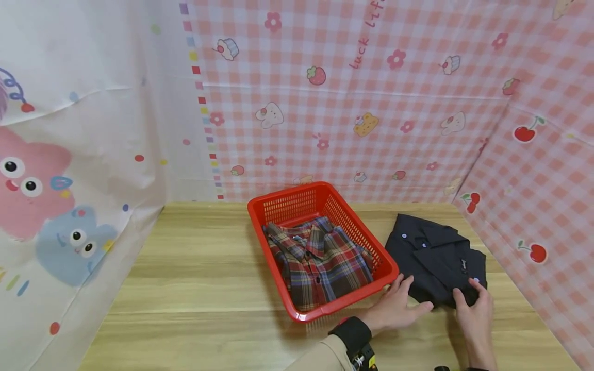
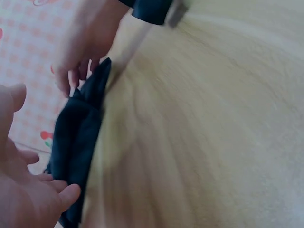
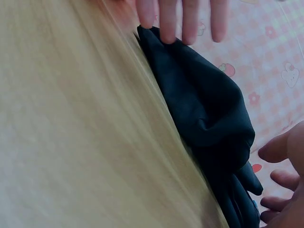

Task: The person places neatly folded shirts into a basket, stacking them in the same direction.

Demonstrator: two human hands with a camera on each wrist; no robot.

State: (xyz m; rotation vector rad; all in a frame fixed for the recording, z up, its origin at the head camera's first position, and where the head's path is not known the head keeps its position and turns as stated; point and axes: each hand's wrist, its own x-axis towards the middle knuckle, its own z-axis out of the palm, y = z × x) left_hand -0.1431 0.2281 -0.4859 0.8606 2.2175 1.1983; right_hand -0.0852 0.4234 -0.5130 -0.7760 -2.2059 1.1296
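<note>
A folded black shirt (image 1: pixel 436 263), with a collar and pale buttons, lies on the table to the right of the red basket. My left hand (image 1: pixel 394 309) is between the basket's near right corner and the shirt, fingers spread and thumb near the shirt's front edge. At the shirt's near right corner is my right hand (image 1: pixel 478 314), thumb and forefinger apart over the cloth. In the right wrist view the right hand (image 3: pixel 289 175) shows loose fingers beside the black fabric. The left wrist view has the left hand (image 2: pixel 28 190) with fingertips at the cloth.
A red plastic basket (image 1: pixel 274 268) holds a folded plaid shirt (image 1: pixel 320 257). Both stand on a wood-grain table (image 1: pixel 199 288). Pink checked sheeting (image 1: pixel 371 67) rises behind and at the right; a white printed sheet (image 1: pixel 93 154) hangs at the left.
</note>
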